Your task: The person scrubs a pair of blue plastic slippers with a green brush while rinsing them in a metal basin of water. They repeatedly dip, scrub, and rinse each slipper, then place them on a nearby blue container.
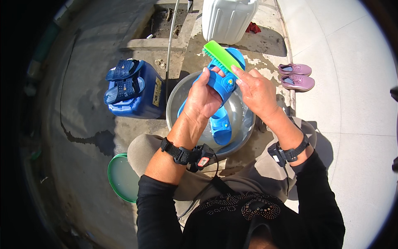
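Above a metal basin (245,136), my left hand (204,96) grips a light blue slide sandal (227,93) by its strap, with fingers inside the foot opening. My right hand (258,90) is closed around the end of a bright green scrub brush (221,56). The brush's teal bristles face down toward the sandal's footbed and lie against or just over it; I cannot tell which. A second blue slide sandal (221,129) rests in the basin's water below my hands.
At left, a blue jerrycan (128,108) carries a pair of dark blue slippers (123,91). A white jerrycan (227,20) stands behind the basin. Pink shoes (299,82) sit at right on pale tiles. A green-rimmed basin (124,178) is beside my left knee. A pale pipe (171,41) runs upright.
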`<control>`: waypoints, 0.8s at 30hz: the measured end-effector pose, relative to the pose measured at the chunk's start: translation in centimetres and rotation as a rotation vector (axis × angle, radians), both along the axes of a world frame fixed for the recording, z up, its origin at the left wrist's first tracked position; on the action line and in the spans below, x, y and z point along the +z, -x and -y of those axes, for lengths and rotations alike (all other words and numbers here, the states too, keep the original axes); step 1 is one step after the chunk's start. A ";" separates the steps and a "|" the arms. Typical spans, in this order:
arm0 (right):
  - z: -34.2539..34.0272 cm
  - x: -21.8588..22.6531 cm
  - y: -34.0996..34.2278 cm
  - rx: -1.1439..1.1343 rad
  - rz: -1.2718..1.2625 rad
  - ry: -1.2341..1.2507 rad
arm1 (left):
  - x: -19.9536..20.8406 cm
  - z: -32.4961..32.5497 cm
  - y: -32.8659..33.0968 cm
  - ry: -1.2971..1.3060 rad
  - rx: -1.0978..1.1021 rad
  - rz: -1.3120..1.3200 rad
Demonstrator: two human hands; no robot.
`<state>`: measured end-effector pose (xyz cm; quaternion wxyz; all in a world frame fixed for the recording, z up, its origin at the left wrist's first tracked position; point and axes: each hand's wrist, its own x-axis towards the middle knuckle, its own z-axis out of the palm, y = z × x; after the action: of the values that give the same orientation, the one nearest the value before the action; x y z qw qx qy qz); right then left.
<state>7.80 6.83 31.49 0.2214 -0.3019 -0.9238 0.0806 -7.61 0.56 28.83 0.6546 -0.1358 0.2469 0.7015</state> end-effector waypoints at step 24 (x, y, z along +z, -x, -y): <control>1.1 0.0 0.0 -0.090 0.020 -0.220 | -0.1 0.8 0.4 0.012 -0.013 -0.077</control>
<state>7.81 5.72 31.44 0.2472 -0.3177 -0.9148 -0.0341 -7.98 -0.26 28.75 0.6483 -0.1113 0.2770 0.7004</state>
